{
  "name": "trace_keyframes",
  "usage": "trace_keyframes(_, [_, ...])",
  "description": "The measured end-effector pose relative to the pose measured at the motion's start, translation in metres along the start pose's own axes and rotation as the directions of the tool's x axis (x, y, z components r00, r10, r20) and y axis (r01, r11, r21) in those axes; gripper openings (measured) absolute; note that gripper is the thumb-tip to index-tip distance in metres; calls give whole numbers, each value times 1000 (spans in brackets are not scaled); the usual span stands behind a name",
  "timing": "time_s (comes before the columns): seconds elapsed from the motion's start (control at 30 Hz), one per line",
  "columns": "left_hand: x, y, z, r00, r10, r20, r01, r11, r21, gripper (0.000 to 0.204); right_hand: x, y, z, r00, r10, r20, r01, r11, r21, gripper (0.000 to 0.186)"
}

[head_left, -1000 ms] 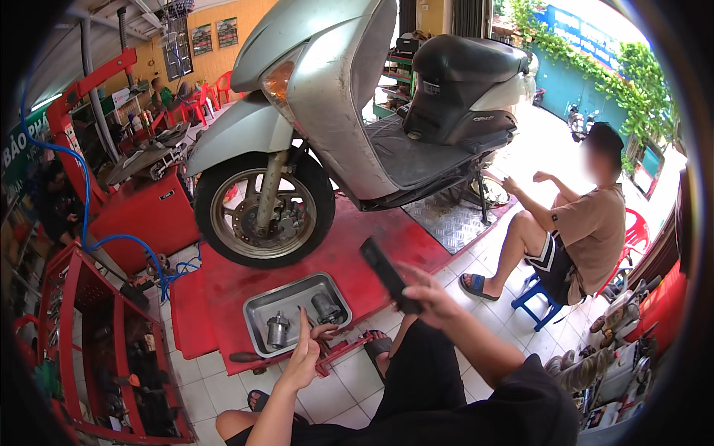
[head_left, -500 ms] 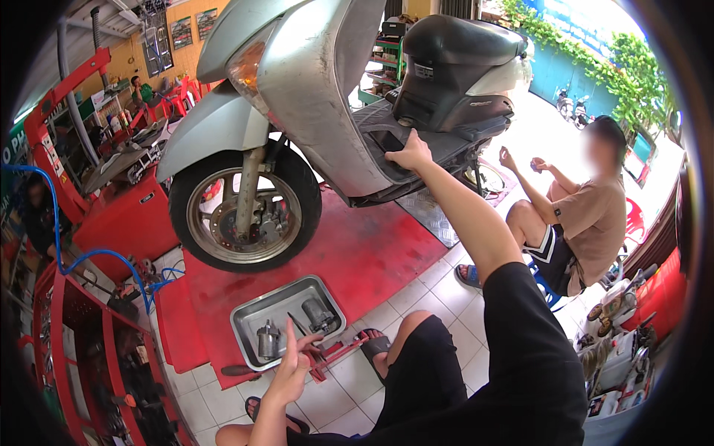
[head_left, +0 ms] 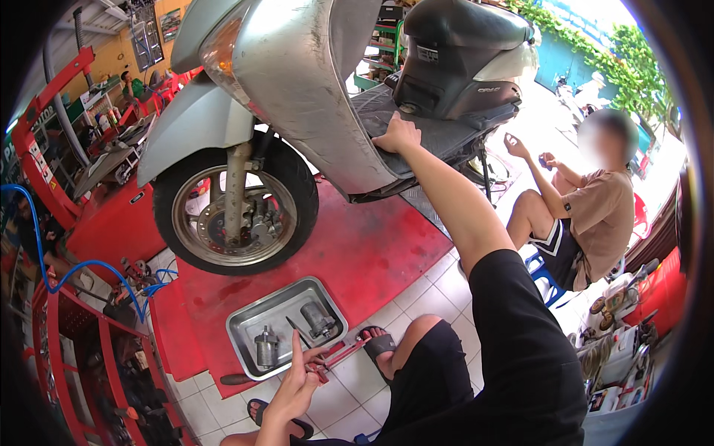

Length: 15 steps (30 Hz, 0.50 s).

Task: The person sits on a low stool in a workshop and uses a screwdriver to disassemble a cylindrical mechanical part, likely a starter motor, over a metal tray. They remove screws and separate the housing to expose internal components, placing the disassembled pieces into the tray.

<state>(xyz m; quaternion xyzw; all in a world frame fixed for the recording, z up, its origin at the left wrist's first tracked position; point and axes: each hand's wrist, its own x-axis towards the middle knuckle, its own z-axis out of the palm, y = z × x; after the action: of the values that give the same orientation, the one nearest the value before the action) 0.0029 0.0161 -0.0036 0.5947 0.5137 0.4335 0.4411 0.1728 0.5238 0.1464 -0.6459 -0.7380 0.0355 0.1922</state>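
Observation:
My right hand [head_left: 399,135] reaches out to the footboard [head_left: 444,132] of a silver scooter [head_left: 297,97]. Its thumb and index finger are spread, and the palm side is hidden. My left hand [head_left: 296,388] is raised by the near side of a metal tray [head_left: 239,317], index finger stretched out and nothing seen in its grasp. Two metal cylindrical parts, a left one [head_left: 267,347] and a right one [head_left: 318,320], lie in the tray. A thin dark pointed tool [head_left: 295,327] shows between them. Red bars [head_left: 343,352] of unclear kind sit at the tray's near right edge.
The scooter's front wheel [head_left: 236,209] stands above a red platform [head_left: 364,245]. A dark handle [head_left: 236,379] pokes out beside the tray. At the right a person [head_left: 599,201] sits on a blue stool. Red shelving [head_left: 104,357] and a blue hose [head_left: 97,262] are at the left.
My right hand has shifted slightly left on the footboard, over the dark rectangular spot that showed beside it. My left hand has moved a little down and right. The view has shifted slightly.

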Motion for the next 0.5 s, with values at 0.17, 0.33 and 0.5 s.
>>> trace_keyframes(0.17, [7, 4, 1, 999, -31, 8, 31, 999, 17, 93, -5, 19, -7, 998, -28, -55, 34, 995, 95, 100])
trace_keyframes(0.33, [3, 25, -9, 982, -2, -189, 110, 821, 561, 81, -53, 48, -42, 894, 24, -448, 301, 709, 638, 60])
trace_keyframes(0.5, [-6, 15, -27, 933, -171, -316, 356, 545, 759, 81, -194, 60, -15, 907, 183, -379, 348, 183, 920, 30])
